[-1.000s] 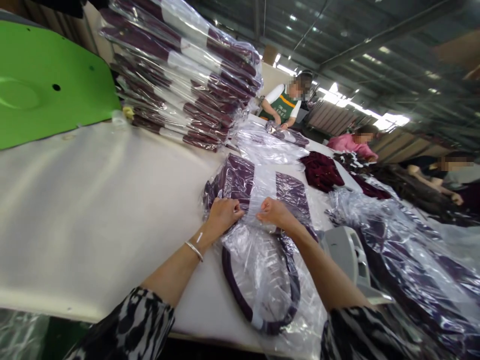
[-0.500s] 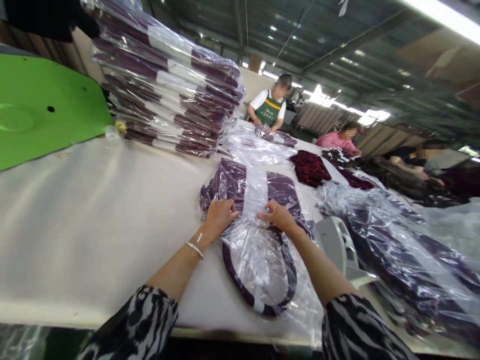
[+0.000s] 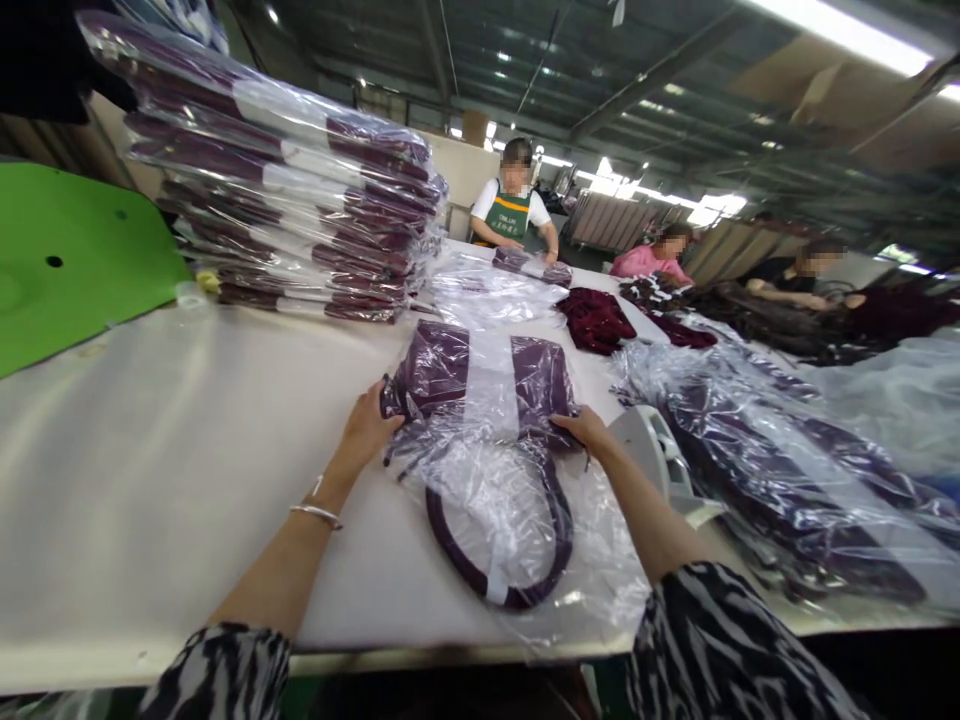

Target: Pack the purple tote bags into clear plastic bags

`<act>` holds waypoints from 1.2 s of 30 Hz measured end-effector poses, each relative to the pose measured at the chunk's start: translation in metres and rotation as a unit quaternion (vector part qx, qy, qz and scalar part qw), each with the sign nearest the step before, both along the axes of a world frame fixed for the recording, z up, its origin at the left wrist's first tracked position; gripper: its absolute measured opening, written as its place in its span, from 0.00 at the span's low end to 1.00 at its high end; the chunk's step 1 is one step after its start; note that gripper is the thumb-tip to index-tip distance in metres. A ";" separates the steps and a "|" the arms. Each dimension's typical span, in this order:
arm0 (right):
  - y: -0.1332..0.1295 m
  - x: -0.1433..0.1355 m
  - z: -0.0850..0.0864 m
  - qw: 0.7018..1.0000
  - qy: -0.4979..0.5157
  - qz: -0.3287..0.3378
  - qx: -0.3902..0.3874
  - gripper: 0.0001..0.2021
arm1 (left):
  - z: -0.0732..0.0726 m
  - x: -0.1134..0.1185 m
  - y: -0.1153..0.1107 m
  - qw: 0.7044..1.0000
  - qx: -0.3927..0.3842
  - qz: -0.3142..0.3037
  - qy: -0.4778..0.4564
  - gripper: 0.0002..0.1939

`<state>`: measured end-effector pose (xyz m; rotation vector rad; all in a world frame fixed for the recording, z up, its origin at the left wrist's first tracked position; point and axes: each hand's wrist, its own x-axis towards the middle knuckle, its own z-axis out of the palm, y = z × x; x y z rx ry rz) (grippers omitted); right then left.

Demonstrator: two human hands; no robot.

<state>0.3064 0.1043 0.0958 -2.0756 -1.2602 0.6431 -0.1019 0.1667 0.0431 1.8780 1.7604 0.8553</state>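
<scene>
A folded purple garment [image 3: 439, 365] with a broad white band [image 3: 491, 380] round its middle lies on the table in a clear plastic bag [image 3: 487, 490]. A purple loop [image 3: 448, 540] with a small white patch curves toward me from its near edge, under wrinkled plastic. My left hand [image 3: 367, 425] is closed on the garment's left edge, thumb on top. On the opposite edge, my right hand [image 3: 589, 430] pinches the near right corner with thumb above; its other fingers are partly hidden.
Stacked bagged garments [image 3: 300, 200] stand at the back left beside a green panel [image 3: 75, 260]. Close by on the right are a grey-white plastic dispenser-like object [image 3: 649, 455] and more bagged garments [image 3: 757, 470]. Dark red cloth [image 3: 600, 320] and co-workers, one in a green apron [image 3: 506, 218], are across the table.
Both hands have moved apart from the white band to the garment's left and right edges. The garment's near part now looks folded under or tucked. The camera view has shifted slightly.
</scene>
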 end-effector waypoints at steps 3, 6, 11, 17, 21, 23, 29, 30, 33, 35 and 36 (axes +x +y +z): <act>0.004 -0.027 -0.004 0.997 0.078 0.017 -0.023 0.19 | 0.009 -0.014 0.022 0.999 0.023 -0.019 0.023 0.37; -0.007 -0.040 -0.005 0.983 0.173 0.045 -0.034 0.22 | 0.033 -0.037 0.044 0.998 0.022 -0.006 0.063 0.36; -0.074 -0.035 -0.008 0.945 0.315 0.017 -0.090 0.32 | 0.065 -0.026 0.021 0.975 0.144 -0.087 0.147 0.32; -0.146 -0.058 -0.023 0.932 0.307 0.074 -0.176 0.22 | 0.029 0.071 -0.108 0.848 0.079 -0.481 0.208 0.30; -0.183 -0.057 -0.021 0.983 0.132 0.109 -0.061 0.16 | 0.016 0.085 -0.138 0.807 0.051 -0.534 0.247 0.27; -0.210 -0.045 -0.020 0.989 0.006 0.138 0.049 0.13 | 0.025 0.076 -0.138 0.811 0.060 -0.530 0.240 0.25; -0.266 -0.030 -0.051 0.806 -0.362 0.403 0.240 0.28 | 0.040 0.038 -0.164 0.813 0.131 -0.529 0.204 0.19; -0.264 -0.037 -0.057 0.782 -0.380 0.418 0.264 0.27 | 0.037 0.033 -0.171 0.809 0.134 -0.533 0.210 0.18; -0.246 -0.066 -0.061 0.741 -0.344 0.457 0.350 0.20 | 0.026 0.022 -0.189 0.807 0.148 -0.526 0.224 0.14; -0.231 -0.084 -0.047 0.727 -0.280 0.490 0.390 0.14 | 0.024 0.019 -0.196 0.812 0.173 -0.512 0.220 0.11; -0.224 -0.091 -0.036 0.727 -0.244 0.501 0.401 0.13 | 0.024 0.017 -0.199 0.814 0.181 -0.507 0.217 0.10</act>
